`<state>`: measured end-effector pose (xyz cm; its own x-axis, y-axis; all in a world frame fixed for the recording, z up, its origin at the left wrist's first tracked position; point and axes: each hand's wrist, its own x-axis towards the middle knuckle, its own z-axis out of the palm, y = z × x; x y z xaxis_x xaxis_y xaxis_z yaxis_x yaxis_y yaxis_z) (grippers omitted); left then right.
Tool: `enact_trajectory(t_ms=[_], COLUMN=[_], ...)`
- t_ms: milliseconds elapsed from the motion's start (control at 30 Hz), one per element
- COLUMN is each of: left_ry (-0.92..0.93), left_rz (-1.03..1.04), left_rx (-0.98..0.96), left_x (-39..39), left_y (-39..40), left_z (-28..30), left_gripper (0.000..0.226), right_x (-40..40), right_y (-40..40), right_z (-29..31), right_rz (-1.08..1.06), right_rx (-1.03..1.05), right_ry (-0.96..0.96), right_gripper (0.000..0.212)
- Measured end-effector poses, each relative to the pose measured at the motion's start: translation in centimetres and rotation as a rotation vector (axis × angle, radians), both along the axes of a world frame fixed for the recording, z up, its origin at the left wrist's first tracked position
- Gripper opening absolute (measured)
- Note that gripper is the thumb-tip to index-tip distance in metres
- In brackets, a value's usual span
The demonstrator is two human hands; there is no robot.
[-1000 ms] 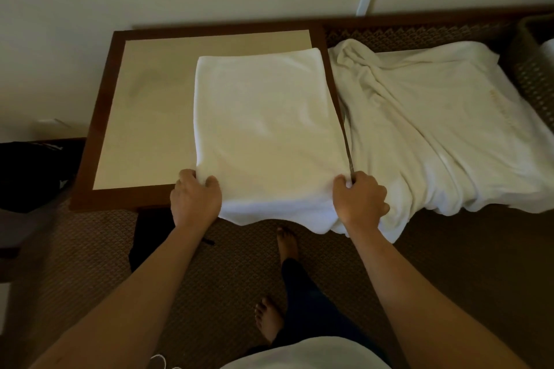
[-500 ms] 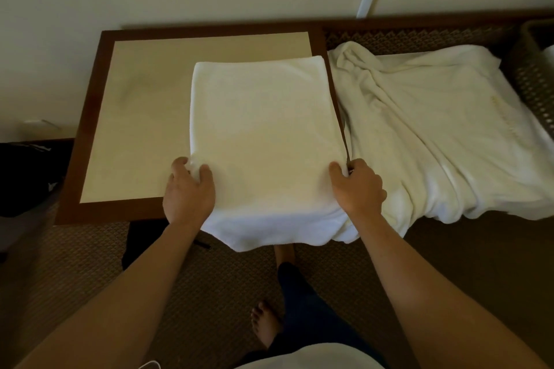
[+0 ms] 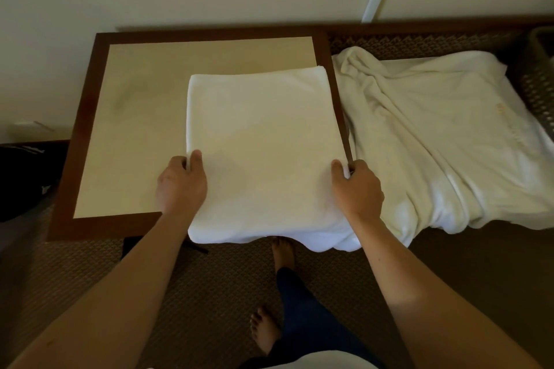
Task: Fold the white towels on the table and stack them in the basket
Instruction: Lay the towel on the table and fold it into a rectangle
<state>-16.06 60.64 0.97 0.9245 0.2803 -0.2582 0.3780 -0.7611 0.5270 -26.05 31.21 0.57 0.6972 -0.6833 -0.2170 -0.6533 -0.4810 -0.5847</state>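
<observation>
At the far left of the frame we see a dark bag [image 3: 21, 176] on the floor beside the table [image 3: 90, 116], whose tan top is framed in dark wood and fills the upper left and centre. Moving right, our left hand [image 3: 181, 185] grips the left edge of the folded towel [image 3: 260, 143], thumb on top and the other fingers curled under the cloth. The folded towel lies flat on the right half of the table, square in outline, its near edge hanging over the table's front rim in the middle of the frame. Our right hand [image 3: 356, 191] holds the towel's right edge the same way, thumb on top, fingers wrapped beneath, just beside the table's right border. Below the towel, our bare feet [image 3: 283, 251] stand on patterned carpet [image 3: 90, 278]. Further right, a loose white towel [image 3: 434, 140] lies rumpled and unfolded, spread across the centre right. At the upper right corner we make out the woven wall of the basket [image 3: 539, 83].
</observation>
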Motion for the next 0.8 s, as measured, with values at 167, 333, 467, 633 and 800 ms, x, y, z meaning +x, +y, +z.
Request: enact_trajectory(t_ms=[167,333,467,633,800], left_ry=[-0.031,-0.148,-0.083,0.001,-0.042], left_rz=[0.017,-0.099,-0.052,-0.006,0.011], left_rx=[-0.110,0.078,0.092,-0.013,-0.063], left_x=[3.2,2.2,3.0,6.5,8.6], left_y=[-0.1,-0.3,-0.7,-1.6,-2.0], left_z=[0.6,-0.5,-0.4,0.7,0.0], left_gripper=[0.047,0.045,0.037,0.049,0.037], right_x=[1.0,1.0,1.9,6.0,7.6], right_y=[-1.2,-0.1,-0.2,-1.1,-2.4], right_z=[0.0,-1.0,-0.6,0.2,-0.5], right_rz=[0.093,0.012,-0.053,0.044,0.033], right_rx=[0.087,-0.128,-0.115,-0.099,0.077], right_ry=[-0.161,-0.085,-0.007,0.087,-0.207], right_gripper=[0.031,0.030,0.024,0.055,0.033])
